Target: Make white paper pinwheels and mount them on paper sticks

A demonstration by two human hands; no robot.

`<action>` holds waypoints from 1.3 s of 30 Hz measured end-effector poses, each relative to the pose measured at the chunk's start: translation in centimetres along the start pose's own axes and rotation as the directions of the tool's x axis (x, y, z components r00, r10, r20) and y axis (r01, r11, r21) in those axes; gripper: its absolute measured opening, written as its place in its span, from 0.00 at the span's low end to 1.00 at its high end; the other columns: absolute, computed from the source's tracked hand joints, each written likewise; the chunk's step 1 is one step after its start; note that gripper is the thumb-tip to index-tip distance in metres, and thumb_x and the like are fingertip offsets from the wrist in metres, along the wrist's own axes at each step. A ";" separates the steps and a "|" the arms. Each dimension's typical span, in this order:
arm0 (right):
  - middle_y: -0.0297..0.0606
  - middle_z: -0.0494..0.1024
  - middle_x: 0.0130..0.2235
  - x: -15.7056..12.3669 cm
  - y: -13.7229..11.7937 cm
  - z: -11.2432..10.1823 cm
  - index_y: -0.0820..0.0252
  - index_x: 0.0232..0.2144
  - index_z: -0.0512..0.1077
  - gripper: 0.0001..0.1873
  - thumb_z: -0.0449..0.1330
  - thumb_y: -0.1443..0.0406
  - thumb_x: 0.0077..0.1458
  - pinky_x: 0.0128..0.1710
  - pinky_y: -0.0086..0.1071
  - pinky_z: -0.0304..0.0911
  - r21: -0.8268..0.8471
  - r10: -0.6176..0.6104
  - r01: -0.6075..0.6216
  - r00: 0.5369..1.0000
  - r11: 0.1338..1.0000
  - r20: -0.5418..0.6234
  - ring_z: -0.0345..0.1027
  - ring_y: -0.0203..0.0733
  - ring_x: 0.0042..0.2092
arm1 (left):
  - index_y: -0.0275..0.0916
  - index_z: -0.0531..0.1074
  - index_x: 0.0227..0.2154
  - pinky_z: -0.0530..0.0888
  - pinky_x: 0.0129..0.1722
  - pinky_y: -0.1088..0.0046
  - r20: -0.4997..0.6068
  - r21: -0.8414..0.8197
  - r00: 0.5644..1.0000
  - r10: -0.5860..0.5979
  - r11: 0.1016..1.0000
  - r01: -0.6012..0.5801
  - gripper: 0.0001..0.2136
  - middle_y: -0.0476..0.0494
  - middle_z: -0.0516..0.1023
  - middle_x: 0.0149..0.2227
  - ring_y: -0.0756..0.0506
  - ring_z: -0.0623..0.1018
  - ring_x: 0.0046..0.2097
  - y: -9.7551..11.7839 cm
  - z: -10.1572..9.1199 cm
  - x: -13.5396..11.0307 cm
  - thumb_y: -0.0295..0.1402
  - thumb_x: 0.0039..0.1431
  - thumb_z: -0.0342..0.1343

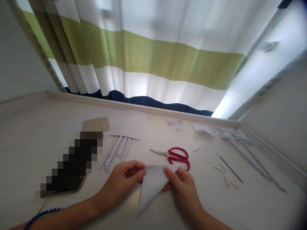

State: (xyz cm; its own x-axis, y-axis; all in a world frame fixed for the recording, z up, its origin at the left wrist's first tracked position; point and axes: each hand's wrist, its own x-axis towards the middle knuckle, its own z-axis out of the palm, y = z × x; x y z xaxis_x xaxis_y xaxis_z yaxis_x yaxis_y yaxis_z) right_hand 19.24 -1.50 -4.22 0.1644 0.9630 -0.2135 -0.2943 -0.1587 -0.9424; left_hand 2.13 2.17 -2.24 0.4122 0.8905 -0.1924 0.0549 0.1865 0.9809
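A white sheet of paper [153, 185], folded to a triangle, is held between my two hands above the pale floor-like surface. My left hand [130, 175] pinches its upper left corner between thumb and fingers. At the upper right, my right hand [179, 185] grips the paper, thumb on top and fingers curled beneath. Just beyond the paper lie red-handled scissors [178, 154], blades pointing left, their lower handle close to my right hand. Several rolled white paper sticks [117, 151] lie past my left hand, partly under flat white sheets [128, 123].
A brown card [96, 124] lies at the left near a dark, pixelated object [72, 166]. At the right are paper pinwheels on sticks [249, 150], a thin black rod [231, 169] and small wooden bits [218, 168]. Paper scraps [176, 124] sit near the back ledge, below a striped curtain [155, 57].
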 end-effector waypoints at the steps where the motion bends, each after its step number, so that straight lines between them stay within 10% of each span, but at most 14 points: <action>1: 0.32 0.73 0.20 0.0 0.0 0.0 0.65 0.22 0.70 0.12 0.62 0.60 0.43 0.18 0.22 0.63 -0.004 -0.002 0.002 1.000 1.000 0.002 0.64 0.30 0.19 | 0.38 0.72 0.27 0.69 0.31 0.80 0.002 -0.001 1.000 0.001 1.000 -0.001 0.05 0.52 0.76 0.26 0.52 0.74 0.30 0.0 0.0 0.0 0.34 0.49 0.56; 12: 0.37 0.77 0.22 -0.7 -1.1 0.6 0.66 0.24 0.71 0.12 0.67 0.65 0.34 0.18 0.28 0.66 -0.123 0.058 -0.047 0.995 0.991 0.081 0.69 0.40 0.22 | 0.34 0.71 0.29 0.69 0.33 0.75 -0.016 0.022 1.000 0.000 1.000 0.000 0.08 0.47 0.76 0.29 0.49 0.74 0.31 0.1 0.0 0.1 0.34 0.48 0.56; 19: 0.39 0.78 0.23 -0.7 -1.2 0.3 0.66 0.24 0.74 0.12 0.66 0.62 0.37 0.23 0.30 0.66 -0.144 0.023 -0.022 1.000 0.989 0.008 0.70 0.41 0.24 | 0.36 0.66 0.41 0.69 0.35 0.72 0.179 0.004 0.984 0.013 1.000 -0.014 0.18 0.42 0.73 0.39 0.46 0.73 0.37 0.2 0.3 -0.6 0.35 0.45 0.58; 23: 0.38 0.77 0.22 -0.5 -0.9 -0.1 0.66 0.21 0.74 0.11 0.66 0.61 0.38 0.24 0.30 0.66 -0.143 -0.013 0.009 0.999 0.990 -0.033 0.69 0.40 0.24 | 0.33 0.68 0.36 0.68 0.30 0.76 0.360 -0.038 0.925 -0.117 0.990 0.139 0.14 0.46 0.73 0.30 0.51 0.72 0.28 0.2 0.6 -0.9 0.36 0.48 0.56; 29: 0.37 0.77 0.25 -0.6 -0.9 -0.4 0.63 0.25 0.74 0.11 0.65 0.61 0.38 0.25 0.32 0.66 -0.121 -0.083 0.078 0.996 0.990 -0.031 0.68 0.41 0.26 | 0.33 0.68 0.30 0.64 0.20 0.81 0.313 0.039 0.946 -0.085 0.996 0.076 0.11 0.53 0.66 0.22 0.55 0.65 0.20 0.8 0.3 -0.8 0.38 0.51 0.52; 36: 0.36 0.76 0.25 0.2 -4.2 -1.5 0.59 0.23 0.73 0.09 0.67 0.64 0.34 0.26 0.31 0.64 -0.185 -0.160 0.179 0.981 0.966 0.115 0.68 0.40 0.26 | 0.33 0.71 0.26 0.58 0.16 0.84 0.363 0.296 0.929 -0.071 0.954 -0.043 0.10 0.54 0.61 0.16 0.56 0.62 0.18 3.8 -1.3 -0.8 0.36 0.51 0.50; 39: 0.42 0.77 0.34 0.1 -5.6 -1.7 0.58 0.36 0.73 0.24 0.69 0.64 0.29 0.34 0.38 0.64 -0.291 -0.156 0.245 0.942 0.925 0.297 0.69 0.49 0.35 | 0.33 0.73 0.28 0.58 0.15 0.84 0.367 0.390 0.924 -0.102 0.919 -0.054 0.11 0.53 0.62 0.17 0.55 0.63 0.18 4.9 -1.7 -1.2 0.35 0.51 0.50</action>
State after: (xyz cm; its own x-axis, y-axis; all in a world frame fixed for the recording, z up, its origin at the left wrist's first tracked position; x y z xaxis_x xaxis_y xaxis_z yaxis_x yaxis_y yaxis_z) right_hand 22.46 -0.91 0.60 -0.0782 0.9967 0.0226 0.0423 0.0260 -0.9988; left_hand 0.35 2.76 2.71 0.7097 0.6519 -0.2673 0.3826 -0.0380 0.9231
